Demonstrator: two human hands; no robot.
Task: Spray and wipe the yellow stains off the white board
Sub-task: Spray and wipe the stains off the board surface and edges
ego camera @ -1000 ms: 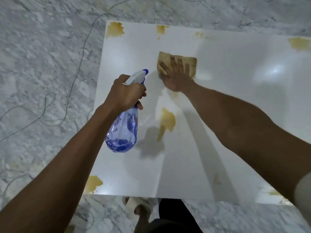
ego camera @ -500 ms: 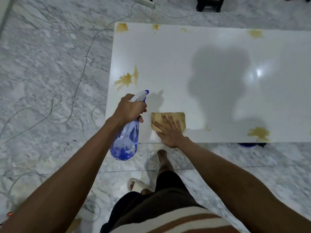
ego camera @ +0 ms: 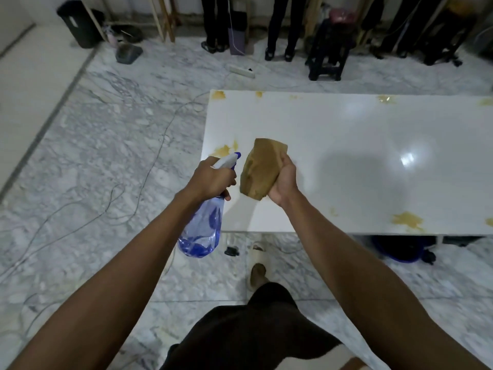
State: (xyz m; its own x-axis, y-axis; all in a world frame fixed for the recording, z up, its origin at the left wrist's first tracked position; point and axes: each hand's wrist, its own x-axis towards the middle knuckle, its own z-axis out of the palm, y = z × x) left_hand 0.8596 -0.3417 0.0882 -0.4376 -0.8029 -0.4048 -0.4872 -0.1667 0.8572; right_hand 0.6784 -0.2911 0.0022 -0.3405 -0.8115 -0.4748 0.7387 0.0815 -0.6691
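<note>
White board [ego camera: 373, 166]: glossy rectangular panel lying flat and raised above the marble floor [ego camera: 112, 145], ahead of both hands and stretching off to the right of them.

Yellow stains: one splash [ego camera: 223, 149] just beyond the left hand, near the board's left edge; one larger patch [ego camera: 408, 219] well to the right of the right hand, by the near edge; small spots [ego camera: 218, 95] along the far edge, including one [ego camera: 386, 99] toward the far right.

Spray bottle [ego camera: 204, 231]: clear blue body, white trigger head with blue nozzle tip pointing away from the person toward the board. Body hangs down below the left hand, over the floor just short of the board's near left corner; a little blue liquid sits in the bottom.

Left hand [ego camera: 212, 180]: fingers wrapped round the neck of the spray bottle (one finger curls at the trigger).

Cloth [ego camera: 262, 169]: tan, stained yellow-brown, folded; lifted clear of the board, just right of the bottle's nozzle.

Right hand [ego camera: 284, 182]: clasps the cloth from its right side, thumb uppermost, cloth standing up out of the grip.

Surroundings: thin cables [ego camera: 149, 180] trail over the floor left of the left hand; a sandalled foot [ego camera: 257, 271] stands below the hands; a black bin [ego camera: 80, 24], a power strip [ego camera: 241, 70] and a black stool [ego camera: 329, 52] far beyond the board.
</note>
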